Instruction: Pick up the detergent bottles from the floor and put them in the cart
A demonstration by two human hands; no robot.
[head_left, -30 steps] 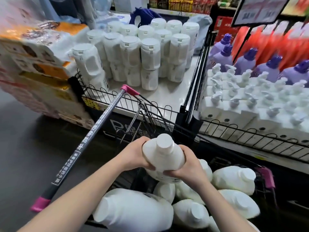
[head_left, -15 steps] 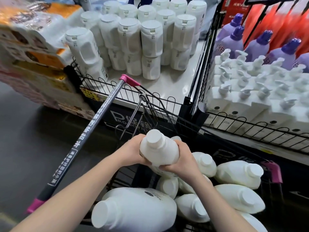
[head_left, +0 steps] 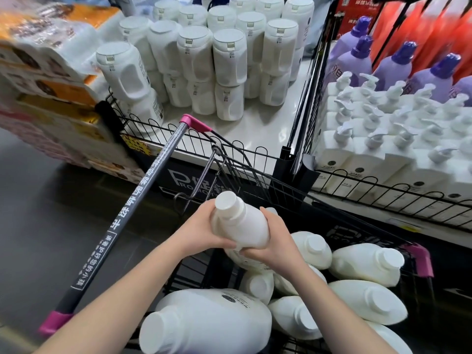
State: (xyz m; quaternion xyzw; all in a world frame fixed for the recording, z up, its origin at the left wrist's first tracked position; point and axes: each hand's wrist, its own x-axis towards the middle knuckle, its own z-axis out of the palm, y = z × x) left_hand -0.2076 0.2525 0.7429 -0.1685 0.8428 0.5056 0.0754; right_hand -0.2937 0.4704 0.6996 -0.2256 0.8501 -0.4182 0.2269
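- Left hand (head_left: 201, 231): bare, with slim fingers.
- Right hand (head_left: 274, 244): bare, of the same build.
- Left forearm (head_left: 122, 300) and right forearm (head_left: 339, 315): bare and slender down to the frame's lower edge.

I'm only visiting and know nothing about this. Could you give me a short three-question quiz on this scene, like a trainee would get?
1. True or false: only one hand holds the white detergent bottle.
2. Where is that bottle? A) on the floor B) above the cart C) on a shelf
3. Fill in: the lilac bottles behind the pump bottles have ____ caps.

Key: 1 false, the left hand and the right hand both grip it; 2 B; 3 purple.
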